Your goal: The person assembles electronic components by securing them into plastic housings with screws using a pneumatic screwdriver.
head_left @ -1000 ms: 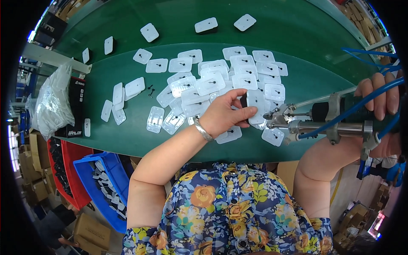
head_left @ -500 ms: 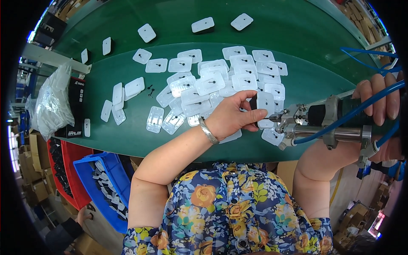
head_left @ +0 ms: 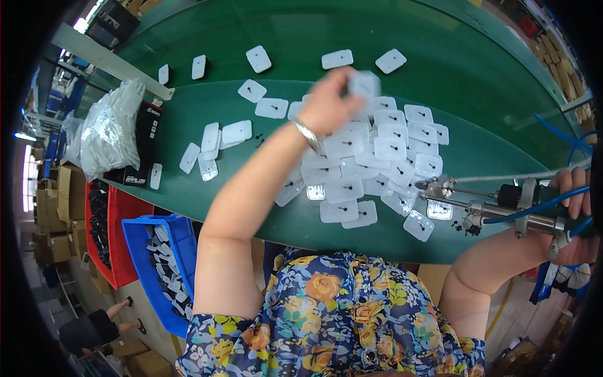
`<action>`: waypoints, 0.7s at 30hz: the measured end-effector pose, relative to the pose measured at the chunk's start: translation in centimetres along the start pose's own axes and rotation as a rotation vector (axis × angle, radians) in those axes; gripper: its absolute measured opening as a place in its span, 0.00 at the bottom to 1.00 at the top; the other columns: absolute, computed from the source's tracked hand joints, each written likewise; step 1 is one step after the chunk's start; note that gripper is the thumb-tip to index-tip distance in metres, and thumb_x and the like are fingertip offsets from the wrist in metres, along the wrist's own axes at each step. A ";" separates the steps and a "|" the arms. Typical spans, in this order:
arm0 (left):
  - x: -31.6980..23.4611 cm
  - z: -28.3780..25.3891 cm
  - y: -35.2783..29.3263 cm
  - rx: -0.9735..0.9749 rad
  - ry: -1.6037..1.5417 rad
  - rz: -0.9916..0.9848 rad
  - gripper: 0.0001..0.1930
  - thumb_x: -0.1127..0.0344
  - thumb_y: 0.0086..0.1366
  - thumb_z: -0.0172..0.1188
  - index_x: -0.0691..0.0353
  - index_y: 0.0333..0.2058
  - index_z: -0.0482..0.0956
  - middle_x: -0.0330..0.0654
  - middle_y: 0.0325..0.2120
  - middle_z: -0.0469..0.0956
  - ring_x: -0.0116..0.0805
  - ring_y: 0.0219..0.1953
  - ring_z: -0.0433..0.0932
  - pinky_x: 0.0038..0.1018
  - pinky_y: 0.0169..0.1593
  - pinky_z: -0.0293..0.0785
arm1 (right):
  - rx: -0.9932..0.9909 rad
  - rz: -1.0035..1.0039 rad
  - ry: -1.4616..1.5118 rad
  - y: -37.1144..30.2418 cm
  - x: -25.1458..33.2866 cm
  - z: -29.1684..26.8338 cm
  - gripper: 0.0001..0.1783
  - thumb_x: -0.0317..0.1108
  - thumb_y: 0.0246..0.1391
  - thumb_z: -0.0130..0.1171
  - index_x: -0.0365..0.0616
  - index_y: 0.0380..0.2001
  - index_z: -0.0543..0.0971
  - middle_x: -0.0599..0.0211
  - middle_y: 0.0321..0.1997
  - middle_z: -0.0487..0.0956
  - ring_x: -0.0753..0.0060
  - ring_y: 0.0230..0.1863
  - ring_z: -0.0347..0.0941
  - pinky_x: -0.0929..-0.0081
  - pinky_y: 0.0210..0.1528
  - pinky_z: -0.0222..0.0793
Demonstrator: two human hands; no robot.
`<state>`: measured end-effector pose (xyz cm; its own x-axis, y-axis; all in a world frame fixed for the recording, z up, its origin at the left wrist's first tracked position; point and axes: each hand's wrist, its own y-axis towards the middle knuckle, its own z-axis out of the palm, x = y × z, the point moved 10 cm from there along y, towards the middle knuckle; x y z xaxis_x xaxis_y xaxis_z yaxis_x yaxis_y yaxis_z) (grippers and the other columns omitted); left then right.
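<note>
My left hand [head_left: 330,105], with a silver bangle at its wrist, is closed on a small white rectangular plate [head_left: 366,83] with rounded corners. Motion blurs both; they are over the far side of a spread of similar white plates [head_left: 343,144], many with a small black screw-like piece on top. At the right, my right hand [head_left: 573,191] is wrapped round the rear of a pneumatic screwdriver [head_left: 531,220] with metal clamps and blue hoses. Its tip points left, above the right edge of the spread. The frame's dark rim hides part of that hand.
Several white-topped pieces [head_left: 258,59] stand in a row along the back of the green table [head_left: 207,103]. Left are a clear plastic bag [head_left: 113,132] and a black box [head_left: 149,129]. Below sit red [head_left: 125,251] and blue [head_left: 141,276] bins of parts. Another person [head_left: 88,333] is at lower left.
My left hand has moved away from the screwdriver tip, up and to the left, with the white plate. The right hand still holds the screwdriver. The whole view has shifted.
</note>
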<state>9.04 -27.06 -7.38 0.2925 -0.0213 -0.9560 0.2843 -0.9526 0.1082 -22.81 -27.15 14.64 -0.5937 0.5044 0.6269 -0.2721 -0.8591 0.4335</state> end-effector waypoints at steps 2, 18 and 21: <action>4.5 -7.2 4.4 -0.207 0.147 -0.091 0.24 0.71 0.52 0.56 0.66 0.48 0.63 0.46 0.40 0.73 0.37 0.38 0.75 0.28 0.39 0.72 | -0.068 -0.042 -0.055 0.0 -0.5 -1.3 0.34 0.60 0.46 0.51 0.40 0.44 0.66 0.75 0.13 0.62 0.79 0.13 0.55 0.82 0.17 0.57; 5.4 -3.7 12.8 0.133 1.022 0.153 0.25 0.61 0.45 0.64 0.54 0.45 0.72 0.45 0.43 0.73 0.43 0.46 0.70 0.31 0.49 0.66 | 0.567 -0.047 -0.234 1.7 -4.7 2.8 0.39 0.65 0.46 0.47 0.39 0.45 0.62 0.76 0.12 0.60 0.82 0.11 0.54 0.85 0.14 0.55; 8.8 -3.2 14.2 0.350 0.894 -0.024 0.31 0.67 0.43 0.65 0.52 0.50 0.67 0.45 0.44 0.72 0.42 0.43 0.73 0.28 0.48 0.68 | 0.595 -0.083 -0.224 1.2 -4.7 4.1 0.39 0.65 0.46 0.48 0.40 0.46 0.62 0.74 0.12 0.61 0.80 0.11 0.55 0.83 0.14 0.56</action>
<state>18.58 -39.84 -13.42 0.9197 0.1011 -0.3795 0.0530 -0.9894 -0.1351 -17.27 -30.19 14.85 -0.3982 0.6288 0.6678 0.1942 -0.6538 0.7314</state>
